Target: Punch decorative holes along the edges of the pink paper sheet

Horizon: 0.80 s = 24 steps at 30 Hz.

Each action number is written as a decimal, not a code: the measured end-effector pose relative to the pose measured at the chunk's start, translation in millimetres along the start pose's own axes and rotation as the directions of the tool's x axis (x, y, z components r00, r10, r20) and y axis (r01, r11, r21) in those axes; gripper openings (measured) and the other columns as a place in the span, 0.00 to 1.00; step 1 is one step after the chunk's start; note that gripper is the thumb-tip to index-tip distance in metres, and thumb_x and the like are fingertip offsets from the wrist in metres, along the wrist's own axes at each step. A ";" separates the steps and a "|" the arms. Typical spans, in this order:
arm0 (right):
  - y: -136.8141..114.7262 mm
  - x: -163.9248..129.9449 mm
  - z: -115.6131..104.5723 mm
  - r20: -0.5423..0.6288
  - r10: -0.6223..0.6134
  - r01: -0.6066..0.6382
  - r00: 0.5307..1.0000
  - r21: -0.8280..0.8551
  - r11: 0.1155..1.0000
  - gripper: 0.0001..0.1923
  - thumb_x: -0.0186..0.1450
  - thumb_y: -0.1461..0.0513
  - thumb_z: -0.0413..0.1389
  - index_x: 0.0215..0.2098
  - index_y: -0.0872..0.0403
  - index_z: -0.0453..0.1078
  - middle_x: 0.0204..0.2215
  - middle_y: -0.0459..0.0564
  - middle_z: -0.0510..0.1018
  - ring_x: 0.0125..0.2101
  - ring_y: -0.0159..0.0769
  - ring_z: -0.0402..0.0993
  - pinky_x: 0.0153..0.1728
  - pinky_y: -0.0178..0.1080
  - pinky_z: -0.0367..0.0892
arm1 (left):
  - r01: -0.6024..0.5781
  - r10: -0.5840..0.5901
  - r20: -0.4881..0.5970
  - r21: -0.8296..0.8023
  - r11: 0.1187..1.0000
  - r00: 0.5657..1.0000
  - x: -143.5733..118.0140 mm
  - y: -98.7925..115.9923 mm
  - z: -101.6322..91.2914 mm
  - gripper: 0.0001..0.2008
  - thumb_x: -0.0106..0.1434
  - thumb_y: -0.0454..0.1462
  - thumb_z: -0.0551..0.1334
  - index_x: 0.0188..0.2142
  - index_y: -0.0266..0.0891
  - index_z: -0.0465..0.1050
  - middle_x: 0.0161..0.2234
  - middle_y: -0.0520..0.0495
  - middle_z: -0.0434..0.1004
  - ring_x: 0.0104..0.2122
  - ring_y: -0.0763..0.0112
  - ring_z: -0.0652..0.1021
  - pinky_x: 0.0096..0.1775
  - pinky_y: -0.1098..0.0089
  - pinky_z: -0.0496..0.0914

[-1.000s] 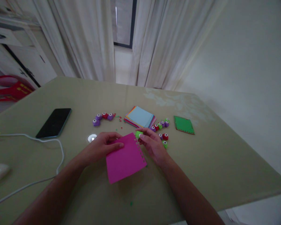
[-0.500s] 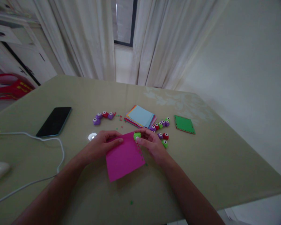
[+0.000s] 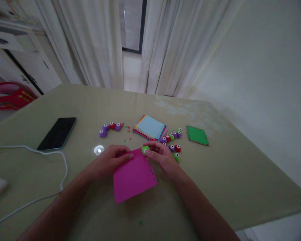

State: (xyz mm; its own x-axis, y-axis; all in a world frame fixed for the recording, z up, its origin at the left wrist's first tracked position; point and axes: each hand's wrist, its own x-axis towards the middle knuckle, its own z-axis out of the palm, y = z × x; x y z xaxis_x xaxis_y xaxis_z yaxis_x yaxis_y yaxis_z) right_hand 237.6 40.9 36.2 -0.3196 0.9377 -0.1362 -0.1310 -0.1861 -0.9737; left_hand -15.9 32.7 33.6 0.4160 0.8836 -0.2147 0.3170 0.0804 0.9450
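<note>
Nearest the person, a pink paper sheet (image 3: 133,176) lies on the olive table (image 3: 228,174), slightly raised at its far edge, with a row of small punched holes along its right edge. The left hand (image 3: 109,161) rests on the sheet's far left corner, fingers closed over the paper edge and pinning it. The right hand (image 3: 160,156) sits at the far right corner, thumb and fingers pressed together around a small green punch (image 3: 145,149), which sits on the top corner of the sheet, right where the two hands nearly meet. The sheet thus spreads toward the person from both grips, while the punch is at the fingertips of the right hand.

Just right of that hand lie loose punches (image 3: 176,151) in purple, red and green. Left of the left hand is a small round white object (image 3: 98,150). Farther out sit a stack of coloured paper (image 3: 150,128), a row of punches (image 3: 172,135) beside it, another cluster of purple and red punches (image 3: 110,128) to the left, and a green square (image 3: 197,135) with a punched border to the right. A dark phone (image 3: 57,133) and a white cable (image 3: 50,157) lie at the left. White curtains (image 3: 95,40) hang beyond the table.
</note>
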 end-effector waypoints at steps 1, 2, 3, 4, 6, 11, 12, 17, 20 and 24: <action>-0.1 0.0 0.1 0.000 0.004 -0.004 1.000 -0.003 1.000 0.20 0.59 0.53 0.74 0.47 0.50 0.81 0.39 0.48 0.82 0.40 0.37 0.77 0.46 0.40 0.71 | 0.002 -0.002 -0.002 0.002 1.000 1.000 0.3 -0.3 0.6 0.25 0.68 0.59 0.65 0.41 0.38 0.83 0.31 0.48 0.80 0.28 0.68 0.75 0.27 0.73 0.65; -0.2 0.0 0.2 -0.002 0.007 -0.007 1.000 -0.007 1.000 0.21 0.59 0.53 0.74 0.47 0.50 0.81 0.39 0.48 0.82 0.40 0.37 0.77 0.46 0.40 0.71 | 0.002 -0.002 -0.004 0.003 1.000 1.000 0.7 -0.6 1.2 0.26 0.68 0.59 0.65 0.41 0.38 0.83 0.31 0.48 0.80 0.28 0.68 0.75 0.27 0.73 0.65; -0.4 0.0 0.3 -0.003 0.009 -0.009 1.000 -0.011 1.000 0.21 0.59 0.53 0.74 0.47 0.50 0.81 0.39 0.48 0.82 0.40 0.37 0.78 0.45 0.41 0.71 | 0.001 -0.001 -0.003 0.003 1.000 1.000 1.0 -0.9 1.5 0.26 0.68 0.59 0.65 0.41 0.38 0.83 0.31 0.48 0.79 0.28 0.68 0.75 0.27 0.73 0.65; -0.6 -0.1 0.4 -0.003 0.011 -0.011 1.000 -0.013 1.000 0.21 0.59 0.53 0.74 0.47 0.51 0.81 0.39 0.48 0.82 0.40 0.37 0.78 0.45 0.41 0.71 | 0.000 0.000 -0.002 0.000 1.000 1.000 1.2 -1.1 1.8 0.26 0.68 0.60 0.65 0.41 0.38 0.83 0.31 0.48 0.79 0.28 0.68 0.75 0.27 0.73 0.65; -0.9 -0.2 0.8 0.001 0.014 -0.014 1.000 -0.011 1.000 0.21 0.59 0.52 0.74 0.47 0.51 0.81 0.39 0.48 0.82 0.39 0.37 0.78 0.45 0.41 0.71 | 0.009 -0.009 -0.004 -0.013 1.000 1.000 1.3 -1.3 2.1 0.27 0.67 0.60 0.65 0.40 0.38 0.83 0.31 0.48 0.79 0.28 0.68 0.75 0.27 0.73 0.65; -1.2 0.1 1.1 0.005 0.016 -0.016 1.000 -0.003 1.000 0.21 0.58 0.52 0.74 0.46 0.52 0.81 0.39 0.48 0.82 0.38 0.36 0.78 0.45 0.40 0.71 | 0.038 -0.038 -0.011 -0.033 0.999 0.999 0.9 -1.8 1.9 0.28 0.66 0.61 0.66 0.40 0.37 0.83 0.31 0.49 0.79 0.27 0.68 0.75 0.27 0.73 0.64; -1.0 0.3 1.0 0.004 0.021 -0.021 1.000 -0.005 1.000 0.21 0.58 0.52 0.74 0.46 0.52 0.81 0.39 0.48 0.82 0.38 0.36 0.78 0.45 0.40 0.71 | 0.033 -0.034 -0.011 -0.030 0.999 0.999 1.0 -2.1 1.6 0.27 0.67 0.60 0.66 0.40 0.38 0.83 0.31 0.49 0.79 0.28 0.68 0.75 0.27 0.73 0.65; 1.2 1.4 0.4 0.010 0.056 -0.055 0.998 -0.033 0.998 0.23 0.57 0.51 0.75 0.46 0.52 0.79 0.37 0.48 0.82 0.38 0.36 0.78 0.44 0.40 0.71 | -0.010 0.011 -0.005 0.031 0.999 1.000 3.2 -4.3 -0.5 0.25 0.69 0.59 0.64 0.41 0.39 0.83 0.32 0.48 0.81 0.29 0.66 0.76 0.29 0.72 0.67; 4.8 1.9 1.5 -0.017 0.030 -0.032 0.999 -0.128 0.991 0.23 0.59 0.51 0.74 0.47 0.52 0.78 0.34 0.46 0.79 0.36 0.36 0.78 0.42 0.40 0.70 | -0.054 0.060 -0.051 0.106 0.993 0.997 5.2 -6.7 -1.4 0.24 0.70 0.57 0.63 0.40 0.40 0.83 0.34 0.47 0.83 0.33 0.62 0.79 0.32 0.69 0.70; 11.9 3.5 4.3 -0.022 0.007 -0.011 1.000 -0.199 0.980 0.22 0.60 0.50 0.73 0.45 0.52 0.77 0.34 0.46 0.79 0.35 0.36 0.77 0.40 0.40 0.70 | -0.102 0.117 -0.071 0.186 0.977 0.991 8.2 -10.5 -1.8 0.21 0.71 0.54 0.63 0.39 0.41 0.83 0.36 0.47 0.85 0.38 0.58 0.81 0.38 0.66 0.73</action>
State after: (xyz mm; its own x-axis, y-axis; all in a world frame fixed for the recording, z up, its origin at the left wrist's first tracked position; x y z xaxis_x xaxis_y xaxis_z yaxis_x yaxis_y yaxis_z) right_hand 230.9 40.7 24.9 -0.3002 0.9426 -0.1466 0.0619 -0.1341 -0.9890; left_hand -17.3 40.0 22.4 0.3885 0.9176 -0.0843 0.4258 -0.0977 0.8995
